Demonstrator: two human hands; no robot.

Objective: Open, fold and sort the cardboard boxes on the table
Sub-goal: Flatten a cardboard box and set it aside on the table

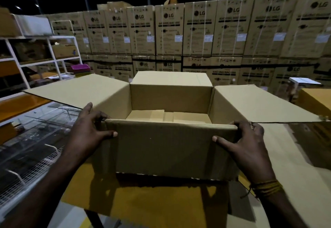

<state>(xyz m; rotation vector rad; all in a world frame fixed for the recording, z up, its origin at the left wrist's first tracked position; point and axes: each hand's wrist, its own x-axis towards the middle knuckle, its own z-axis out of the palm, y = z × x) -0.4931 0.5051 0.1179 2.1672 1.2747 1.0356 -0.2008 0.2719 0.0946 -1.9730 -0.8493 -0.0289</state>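
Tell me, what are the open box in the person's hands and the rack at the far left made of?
The open box looks like plain brown corrugated cardboard, matte: its near edge shows thickness and its flaps are creased. The left hand and right hand grip its near wall. The rack seems to be white-painted metal tubing, though the dim light leaves that uncertain.

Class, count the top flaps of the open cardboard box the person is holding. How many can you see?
4. The left flap and right flap spread outward, the far flap stands up at the back, and the near flap hangs down toward the person, held by both hands.
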